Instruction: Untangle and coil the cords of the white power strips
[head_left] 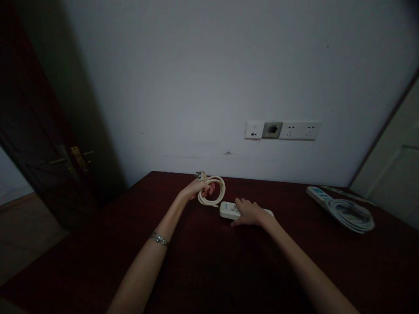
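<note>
My left hand (201,188) is closed around a coiled white power cord (223,187), whose loops stand out to the right of the fingers. The cord's plug (200,175) sticks up above the hand, prongs toward the left. Just right of the coil, a white power strip (229,210) lies flat on the dark red table (196,261). Over its middle rests my right hand (249,212), gripping it across the top with the thumb on the near side. That hand hides part of the strip's sockets.
At the right of the table lies a second power strip (319,195) with its coiled cord (352,216). Wall sockets (299,130) and a grey wall outlet (272,130) sit above the table's back edge. A dark door (39,131) stands at the left.
</note>
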The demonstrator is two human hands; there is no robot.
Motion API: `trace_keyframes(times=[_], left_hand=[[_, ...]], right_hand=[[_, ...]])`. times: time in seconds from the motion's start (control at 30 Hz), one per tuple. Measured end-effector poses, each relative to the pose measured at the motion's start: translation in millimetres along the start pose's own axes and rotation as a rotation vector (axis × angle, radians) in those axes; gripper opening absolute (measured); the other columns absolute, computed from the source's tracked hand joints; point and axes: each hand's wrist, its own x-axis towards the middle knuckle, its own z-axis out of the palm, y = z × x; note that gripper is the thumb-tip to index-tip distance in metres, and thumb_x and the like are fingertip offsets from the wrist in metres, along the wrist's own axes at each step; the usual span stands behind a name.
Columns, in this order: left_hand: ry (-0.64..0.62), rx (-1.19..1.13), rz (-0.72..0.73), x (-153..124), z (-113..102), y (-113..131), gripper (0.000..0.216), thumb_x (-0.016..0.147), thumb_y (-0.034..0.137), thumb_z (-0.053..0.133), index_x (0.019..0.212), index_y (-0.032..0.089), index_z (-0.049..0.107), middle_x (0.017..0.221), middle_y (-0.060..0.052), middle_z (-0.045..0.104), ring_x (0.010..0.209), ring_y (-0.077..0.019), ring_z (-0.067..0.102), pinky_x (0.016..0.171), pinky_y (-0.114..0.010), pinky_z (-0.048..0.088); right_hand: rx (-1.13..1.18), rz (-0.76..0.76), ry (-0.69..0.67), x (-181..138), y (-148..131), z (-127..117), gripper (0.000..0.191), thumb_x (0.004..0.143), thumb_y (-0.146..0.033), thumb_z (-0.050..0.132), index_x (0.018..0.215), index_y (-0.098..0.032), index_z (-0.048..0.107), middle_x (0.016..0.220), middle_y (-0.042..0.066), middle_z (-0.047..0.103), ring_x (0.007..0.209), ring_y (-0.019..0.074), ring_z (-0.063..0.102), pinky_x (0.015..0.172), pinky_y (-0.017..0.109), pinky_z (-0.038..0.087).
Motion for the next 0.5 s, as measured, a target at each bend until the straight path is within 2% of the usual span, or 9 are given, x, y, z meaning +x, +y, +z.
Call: trace_keyframes(times=[0.23,0.4,0.5], left_hand=[[0.009,0.050,-0.045,2.2,0.2,-7.4,0.018,0.046,0.010,0.043,0.061,0.012,0.055,0.045,0.003,0.049,0.031,-0.0052,0.035,0.032,-0.018,0.021],[-0.009,0.057,-0.053,2.4,0.8,-8.2,0.018,0.050,0.010,0.045,0.063,0.012,0.057,0.047,0.002,0.049,0.032,-0.0052,0.035,0.034,-0.018,0.021],[-0.023,0.071,-0.035,2.1,3.1,-6.6,0.020,0.049,0.009,0.044,0.064,0.012,0.058,0.047,0.002,0.050,0.033,-0.0054,0.035,0.034,-0.018,0.022]], right_hand=[[0.046,0.005,-0.095,-5.7,-17.1,4.9,0.093,0.054,-0.066,0.066,0.124,-0.010,0.043,0.125,0.025,0.047,0.115,0.0417,0.044,0.090,0.055,0.033],[0.056,0.058,-0.137,-6.2,-24.0,9.3,0.097,0.056,-0.063,0.066,0.131,-0.010,0.037,0.136,0.026,0.036,0.124,0.0416,0.033,0.093,0.056,0.031],[0.087,0.068,-0.144,-6.4,-18.1,4.8,0.101,0.049,-0.063,0.071,0.130,-0.010,0.040,0.135,0.025,0.037,0.124,0.0429,0.033,0.093,0.055,0.032]])
